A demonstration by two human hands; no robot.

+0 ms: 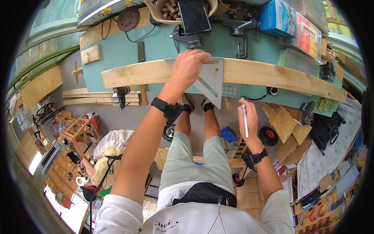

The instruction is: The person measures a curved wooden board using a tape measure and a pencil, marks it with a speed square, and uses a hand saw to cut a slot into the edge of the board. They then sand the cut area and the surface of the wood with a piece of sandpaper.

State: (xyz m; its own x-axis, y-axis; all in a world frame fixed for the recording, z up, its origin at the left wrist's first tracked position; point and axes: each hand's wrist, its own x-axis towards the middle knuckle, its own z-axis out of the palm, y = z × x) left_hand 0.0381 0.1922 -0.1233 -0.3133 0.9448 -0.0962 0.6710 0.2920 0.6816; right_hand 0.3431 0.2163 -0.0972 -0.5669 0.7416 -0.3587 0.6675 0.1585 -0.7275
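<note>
A long pale wooden board (272, 75) lies across the teal work surface (105, 46). A silver triangular square (213, 76) rests on the board near its middle, its tip reaching past the near edge. My left hand (187, 66) grips the square at its upper part over the board, fingers bent and partly hiding it. My right hand (249, 119) is closed round a slim white pen or pencil (245, 119), held below the board, to the right of the square, touching neither.
Behind the board are clamps (241, 37), a phone (194, 15), a wooden-stick basket (167, 9) and boxes (278, 19). Vises (119, 97) line the near edge. Loose planks (82, 97), wheels (268, 136) and panels (284, 124) lie lower down. Another person (101, 169) is at lower left.
</note>
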